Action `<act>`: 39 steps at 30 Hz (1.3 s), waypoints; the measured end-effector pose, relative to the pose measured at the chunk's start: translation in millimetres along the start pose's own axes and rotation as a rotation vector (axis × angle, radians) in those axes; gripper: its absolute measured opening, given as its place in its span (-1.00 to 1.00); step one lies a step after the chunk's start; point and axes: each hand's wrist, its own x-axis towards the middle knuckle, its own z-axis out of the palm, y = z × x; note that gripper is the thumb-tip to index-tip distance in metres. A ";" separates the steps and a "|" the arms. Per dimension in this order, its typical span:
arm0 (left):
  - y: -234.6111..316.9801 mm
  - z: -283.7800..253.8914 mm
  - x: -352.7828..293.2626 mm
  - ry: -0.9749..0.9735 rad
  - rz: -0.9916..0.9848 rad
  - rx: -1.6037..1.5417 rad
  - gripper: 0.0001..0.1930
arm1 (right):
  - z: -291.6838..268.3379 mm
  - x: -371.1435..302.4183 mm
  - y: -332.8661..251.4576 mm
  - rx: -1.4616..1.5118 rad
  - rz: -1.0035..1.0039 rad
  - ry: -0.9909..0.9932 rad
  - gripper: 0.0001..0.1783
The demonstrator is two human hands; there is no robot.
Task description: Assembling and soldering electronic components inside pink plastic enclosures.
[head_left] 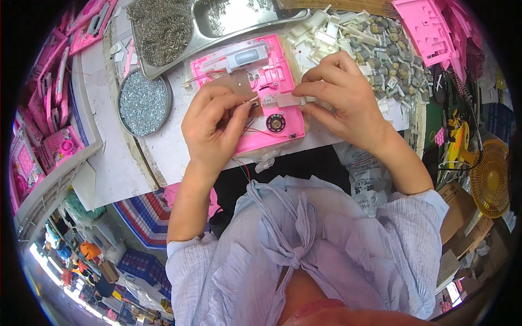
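Pink casing [255, 92] lies at the tabletop's [109, 157] near edge; left hand [215, 122] presses its board, fingers bent, while right hand [340, 95] pinches a white part [291, 100] over it

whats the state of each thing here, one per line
pink case: open, insides showing, flat on the table
white part: pinched in right hand
left hand: pressing on the case
round tin: open, full of small metal bits
metal tray: springs heaped at its left end
yellow fan: blades hidden
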 end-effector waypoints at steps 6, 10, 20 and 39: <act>-0.4 3.6 -0.8 0.012 -0.007 0.001 -0.86 | -3.0 20.9 -21.9 -0.223 -0.129 -0.121 -0.58; -1.0 7.0 -3.1 0.025 -0.020 -0.033 -0.84 | 5.5 23.9 -1.9 -0.014 -0.191 -0.084 -0.60; -10.5 6.6 -0.9 -0.050 0.196 0.039 -0.79 | 28.5 -4.2 32.8 0.264 -0.109 0.061 -0.66; 9.1 4.6 9.5 -0.364 0.270 0.391 -0.73 | -95.7 -27.3 77.9 -0.549 0.325 -0.284 -0.76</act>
